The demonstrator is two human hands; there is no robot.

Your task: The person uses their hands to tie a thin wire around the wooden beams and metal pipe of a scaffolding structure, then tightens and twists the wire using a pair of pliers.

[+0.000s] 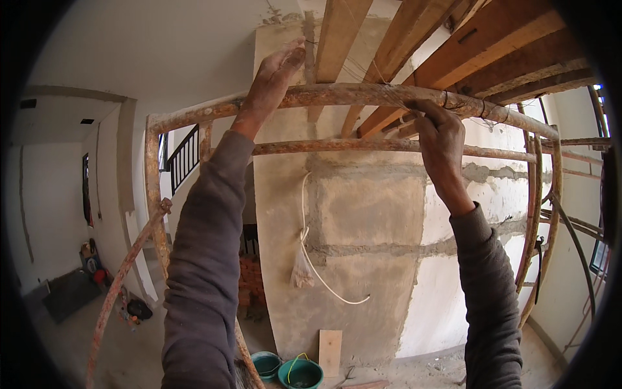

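My left hand is raised just above the left half of a rusty scaffold tube, beside a vertical strip of rough mortar. Its fingers are pressed together; what they hold, if anything, is hidden. Lower and to the right, my right hand pinches thin wire against the underside of that tube, where more wire is wound around it. Wooden planks run overhead behind the tube. A second rusty rail crosses below.
Scaffold posts stand left and right. A patched wall faces me, with a hanging white cable and bag. Below are green buckets and a board. A black railing and scattered tools are leftward.
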